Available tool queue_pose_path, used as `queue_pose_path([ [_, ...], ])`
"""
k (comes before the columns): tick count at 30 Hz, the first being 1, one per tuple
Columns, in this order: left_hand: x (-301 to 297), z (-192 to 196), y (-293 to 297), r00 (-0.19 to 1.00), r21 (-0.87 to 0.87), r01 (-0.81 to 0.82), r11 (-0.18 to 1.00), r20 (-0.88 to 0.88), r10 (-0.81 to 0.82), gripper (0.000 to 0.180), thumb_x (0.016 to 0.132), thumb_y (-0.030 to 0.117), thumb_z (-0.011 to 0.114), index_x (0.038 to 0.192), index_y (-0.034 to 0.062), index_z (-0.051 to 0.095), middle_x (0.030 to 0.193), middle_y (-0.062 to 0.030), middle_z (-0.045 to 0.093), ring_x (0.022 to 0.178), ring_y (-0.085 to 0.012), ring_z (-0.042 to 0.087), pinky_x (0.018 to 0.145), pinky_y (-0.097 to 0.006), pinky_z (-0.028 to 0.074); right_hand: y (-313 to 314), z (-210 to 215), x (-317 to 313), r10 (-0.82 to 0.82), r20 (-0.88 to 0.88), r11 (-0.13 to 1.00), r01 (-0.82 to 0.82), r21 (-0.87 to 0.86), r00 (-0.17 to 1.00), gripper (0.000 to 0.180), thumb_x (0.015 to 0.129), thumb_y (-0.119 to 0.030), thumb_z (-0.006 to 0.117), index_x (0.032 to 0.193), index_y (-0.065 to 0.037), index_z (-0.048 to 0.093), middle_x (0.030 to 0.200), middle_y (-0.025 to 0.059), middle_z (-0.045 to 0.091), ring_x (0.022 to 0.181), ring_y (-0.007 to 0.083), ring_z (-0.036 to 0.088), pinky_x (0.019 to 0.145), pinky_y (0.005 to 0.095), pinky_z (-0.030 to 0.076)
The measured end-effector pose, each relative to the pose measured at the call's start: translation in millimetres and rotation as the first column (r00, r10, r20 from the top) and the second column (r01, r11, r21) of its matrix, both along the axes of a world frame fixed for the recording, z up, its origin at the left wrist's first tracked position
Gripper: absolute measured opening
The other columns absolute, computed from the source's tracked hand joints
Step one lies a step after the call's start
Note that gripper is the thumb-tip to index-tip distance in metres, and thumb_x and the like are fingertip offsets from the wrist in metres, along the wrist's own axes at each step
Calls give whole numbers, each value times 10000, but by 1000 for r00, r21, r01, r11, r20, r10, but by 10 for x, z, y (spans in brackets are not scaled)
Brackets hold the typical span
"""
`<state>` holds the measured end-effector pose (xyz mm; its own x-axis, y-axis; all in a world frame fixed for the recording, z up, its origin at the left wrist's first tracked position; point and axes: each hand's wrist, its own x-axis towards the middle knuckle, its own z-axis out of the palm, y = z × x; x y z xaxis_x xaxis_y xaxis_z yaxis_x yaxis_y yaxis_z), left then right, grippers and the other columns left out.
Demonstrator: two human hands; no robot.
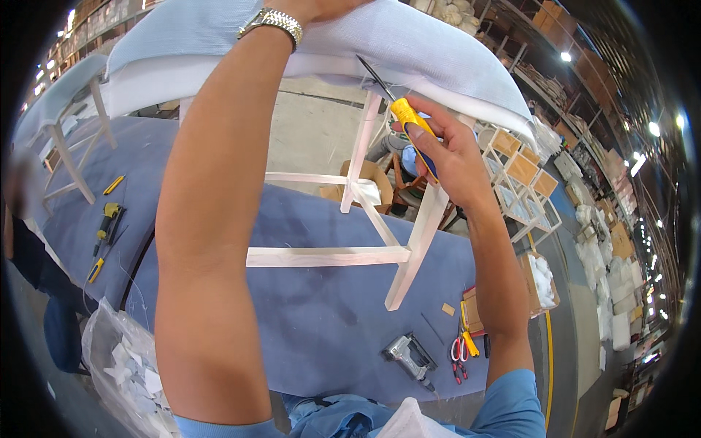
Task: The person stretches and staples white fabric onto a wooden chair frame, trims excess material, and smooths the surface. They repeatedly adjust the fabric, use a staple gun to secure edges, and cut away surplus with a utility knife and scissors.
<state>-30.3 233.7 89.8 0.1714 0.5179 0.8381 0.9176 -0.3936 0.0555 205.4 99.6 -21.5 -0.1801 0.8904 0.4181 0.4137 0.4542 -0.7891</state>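
Note:
My right hand (454, 150) is closed round the yellow-and-blue handle of a screwdriver (404, 109). Its dark shaft slants up and left, the tip against the light blue fabric cover (423, 44) of a chair. White material shows below the blue along the cover's lower edge. At the top edge of the view my left hand (321, 9) rests on the cover; its fingers are mostly cut off, so their grip is hidden. Under the cover stands the chair's pale wooden frame (328, 256), its legs joined by crossbars.
On the blue-grey table (314, 321) lie a staple gun (410, 358), red-handled scissors (459, 349) and a yellow cutter (469, 343). More tools, including a yellow-and-black one (109, 223), lie at left near another chair (69, 160). A plastic bag of scraps (131, 365) stands lower left.

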Motion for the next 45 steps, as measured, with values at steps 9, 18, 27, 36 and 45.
queue_pose_path([
  [9, -28, 18, -100, 999, 29, 6, 1000, -38, -4, 671, 945, 665, 438, 1033, 97, 783, 1079, -174, 740, 1037, -356, 693, 924, -445, 527, -4, -48, 63, 98, -160, 994, -105, -32, 982, 427, 1000, -137, 582, 1414, -45, 536, 1086, 80, 724, 570, 68, 548, 449, 217, 401],
  [18, 20, -52, -97, 1000, 35, 0, 999, -21, 0, 683, 946, 650, 460, 1024, 49, 776, 1062, -221, 732, 1023, -367, 699, 907, -459, 533, 9, -87, 61, 108, -251, 990, -127, -60, 962, 410, 1014, -150, 559, 1411, -51, 530, 1141, 130, 704, 581, 86, 553, 452, 222, 416],
  [27, 60, -77, -40, 998, 109, 46, 993, -41, -41, 659, 936, 612, 492, 952, 17, 774, 1025, -232, 733, 990, -370, 704, 893, -454, 541, -112, 123, 7, 139, -429, 957, -233, -175, 892, 411, 1021, -157, 515, 1409, -24, 500, 1158, 213, 679, 570, 84, 523, 383, 162, 361],
  [36, -75, -190, -74, 993, 189, 102, 977, -79, -89, 617, 960, 555, 450, 888, 35, 775, 930, -209, 745, 908, -362, 720, 841, -472, 548, -369, 690, -587, -237, 527, 971, 215, 105, 816, 392, 1026, -217, 535, 1392, -82, 570, 1029, 119, 729, 509, 14, 479, 381, 170, 337],
  [45, -39, -293, -85, 978, 198, 207, 958, -68, -198, 554, 901, 546, 521, 952, 58, 779, 957, -198, 747, 909, -349, 714, 855, -478, 528, -451, 851, -559, -379, 766, 925, 230, 302, 519, 367, 954, -233, 620, 1299, -121, 671, 1003, 149, 754, 727, 210, 679, 680, 352, 532],
])
